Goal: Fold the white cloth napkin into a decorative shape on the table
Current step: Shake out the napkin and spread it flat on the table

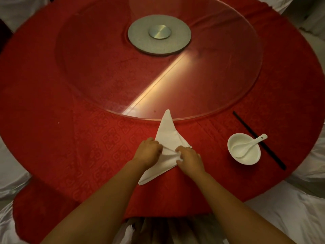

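The white cloth napkin [167, 132] lies on the red tablecloth [98, 138] near the table's front, folded into a long pointed shape. Its far tip reaches the rim of the glass turntable, and a second point lies toward me at the lower left. My left hand [148, 151] presses and pinches the napkin's left side at its middle. From the right, my right hand [190, 157] pinches the bunched cloth at the middle. Both hands cover part of the fold.
A round glass turntable [219, 71] on a grey metal hub [159, 34] fills the table's centre. At the right stand a white bowl [246, 156] with a white spoon [253, 143] in it and a black chopstick [274, 155]. White-covered chairs ring the table.
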Tool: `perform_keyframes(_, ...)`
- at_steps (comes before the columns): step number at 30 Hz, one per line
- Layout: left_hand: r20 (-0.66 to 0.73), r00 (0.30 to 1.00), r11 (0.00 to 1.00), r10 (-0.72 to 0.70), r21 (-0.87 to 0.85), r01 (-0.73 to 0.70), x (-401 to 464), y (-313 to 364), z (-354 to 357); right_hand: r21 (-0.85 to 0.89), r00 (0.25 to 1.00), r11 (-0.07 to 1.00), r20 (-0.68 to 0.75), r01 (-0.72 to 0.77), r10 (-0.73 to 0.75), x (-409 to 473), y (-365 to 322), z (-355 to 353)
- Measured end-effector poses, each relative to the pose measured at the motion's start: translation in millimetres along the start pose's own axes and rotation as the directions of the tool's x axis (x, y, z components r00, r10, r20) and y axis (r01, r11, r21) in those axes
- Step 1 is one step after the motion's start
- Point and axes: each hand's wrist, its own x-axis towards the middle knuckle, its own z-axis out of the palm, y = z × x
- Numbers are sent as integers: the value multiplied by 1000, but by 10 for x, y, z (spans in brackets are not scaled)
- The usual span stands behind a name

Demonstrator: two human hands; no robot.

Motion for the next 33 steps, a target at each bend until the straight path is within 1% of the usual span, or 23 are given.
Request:
perform_keyframes(1,-28,999,997,-16,-71,14,3,12,-36,45,1000,999,-7,-5,6,7,-8,-14)
perform_keyframes(3,-73,995,962,-68,-268,46,8,22,-167,148,997,989,-76,-6,17,48,-56,-119)
perform_keyframes(5,-82,991,875,-104,-481,52,-27,14,-368,243,988,969,-152,30,7,87,-124,-304)
perform_keyframes(6,-93,989,827,-113,-560,42,-55,4,-494,310,986,948,-168,71,-19,96,-158,-427)
perform_keyframes(8,-135,985,763,-108,-646,-5,-101,-29,-769,465,981,868,-161,173,-109,98,-243,-716)
perform_keyframes(10,-174,981,745,-81,-664,-56,-126,-50,-1044,543,964,798,-179,262,-194,85,-347,-1025)
perform_keyframes(13,-242,969,742,-48,-658,-127,-134,-63,-1421,531,933,768,-236,359,-274,74,-505,-1425)
perform_keyframes(15,-258,966,767,4,-619,-169,-137,-81,-1650,485,905,767,-281,421,-320,69,-600,-1628)
perform_keyframes(18,-152,986,854,66,-502,-135,-145,-201,-1930,382,844,770,-392,511,-366,59,-712,-1898)
perform_keyframes(20,-75,996,909,45,-410,-72,-175,-333,-2048,349,805,764,-477,543,-353,61,-743,-2077)
perform_keyframes(22,-32,999,924,13,-382,-25,-231,-460,-2125,341,779,759,-532,555,-331,74,-748,-2247)
perform_keyframes(23,-22,1000,916,3,-402,-12,-268,-507,-2164,331,773,763,-544,555,-326,84,-751,-2321)
perform_keyframes(26,-27,999,828,-39,-560,17,-383,-567,-2300,274,763,796,-560,539,-323,130,-800,-2479)
perform_keyframes(29,-34,999,722,-31,-691,-1,-461,-512,-2486,261,747,833,-618,487,-244,201,-847,-2572)
perform_keyframes(31,-80,997,630,-22,-775,-48,-480,-409,-2613,241,744,876,-644,419,-178,226,-885,-2602)
perform_keyframes(32,-117,992,573,-36,-816,-75,-474,-338,-2678,202,727,898,-665,392,-168,211,-923,-2601)
perform_keyframes(33,-164,984,518,-67,-849,-106,-449,-267,-2728,161,696,907,-697,388,-174,175,-978,-2582)
